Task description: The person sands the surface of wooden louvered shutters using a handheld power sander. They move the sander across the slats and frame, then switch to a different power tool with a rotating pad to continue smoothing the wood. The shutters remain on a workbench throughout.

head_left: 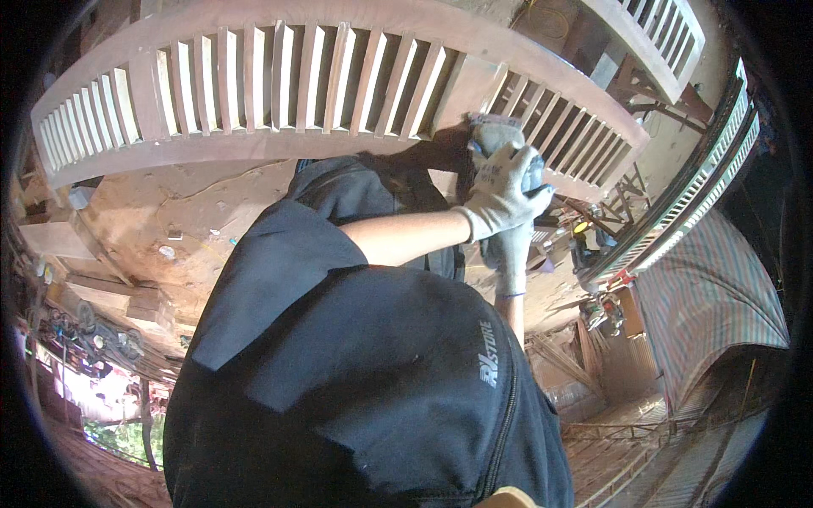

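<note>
A long wooden panel with rows of upright slats [271, 142] spans the upper part of the head view. At its lower rail, right of the middle, a bluish-grey handheld tool that looks like a sander [496, 135] rests against the wood. My left hand [505, 188], in a pale grey glove, is closed over the tool's body. My right hand [510, 241], gloved too, comes up from below and grips the same tool; its fingers are partly hidden behind the left hand. The tool's lower side is out of sight.
Another slatted panel [656, 42] lies at the upper right, with more long slatted pieces [686, 216] below it. A striped sheet [711, 296] hangs at the right. Wooden boards [110, 292] lie at the left on the dusty ground [203, 207].
</note>
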Tool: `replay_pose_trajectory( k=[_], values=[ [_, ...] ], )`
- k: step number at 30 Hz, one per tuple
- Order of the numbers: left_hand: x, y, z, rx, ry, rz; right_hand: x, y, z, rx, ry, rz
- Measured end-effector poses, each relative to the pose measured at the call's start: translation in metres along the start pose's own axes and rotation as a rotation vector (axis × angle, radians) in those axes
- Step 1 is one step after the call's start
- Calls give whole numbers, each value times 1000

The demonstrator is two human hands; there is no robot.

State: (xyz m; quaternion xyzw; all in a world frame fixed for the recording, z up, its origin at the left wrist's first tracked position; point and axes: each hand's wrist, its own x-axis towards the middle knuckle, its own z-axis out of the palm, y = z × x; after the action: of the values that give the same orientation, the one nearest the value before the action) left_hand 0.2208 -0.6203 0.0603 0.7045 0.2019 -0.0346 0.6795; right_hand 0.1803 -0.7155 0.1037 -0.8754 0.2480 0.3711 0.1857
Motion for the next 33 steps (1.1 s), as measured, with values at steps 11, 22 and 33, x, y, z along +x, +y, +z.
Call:
replay_pose_trajectory(
  k=[11, 22, 33],
  values=[
    [-22, -7, 6, 0, -3, 47, -7, 19, 2, -66, 116, -83],
    [-45, -6, 4, 61, -219, -241, -28, 37, 26, 73, 83, 7],
    [-42, -8, 0, 129, -187, -156, -34, 45, 26, 90, 28, -23]
  ],
)
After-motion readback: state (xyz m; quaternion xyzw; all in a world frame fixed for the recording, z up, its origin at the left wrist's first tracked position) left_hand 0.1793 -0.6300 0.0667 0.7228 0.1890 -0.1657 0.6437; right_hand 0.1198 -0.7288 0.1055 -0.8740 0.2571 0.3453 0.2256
